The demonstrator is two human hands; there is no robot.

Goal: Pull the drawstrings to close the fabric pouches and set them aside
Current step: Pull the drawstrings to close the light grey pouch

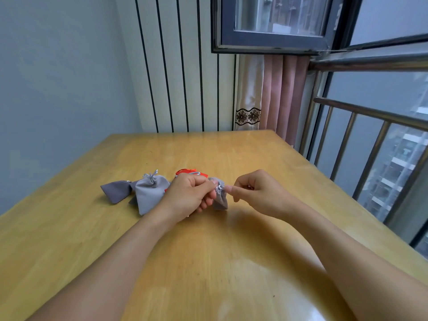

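The small grey pouch (220, 197) hangs between the two hands just above the worktop (231, 251), its gathered neck up, body drooping down. The left hand (188, 195) pinches one side of the neck; the right hand (253, 193) pinches the silver drawstring (219, 186) on the other. Two grey pouches (148, 193) lie left, closed.

table (208, 262): glossy varnished wood under both hands | pouch (221, 200) between the hands: matt grey cloth, shiny silver cord | pouches left of left hand (190, 195): matt grey cloth (150, 195)
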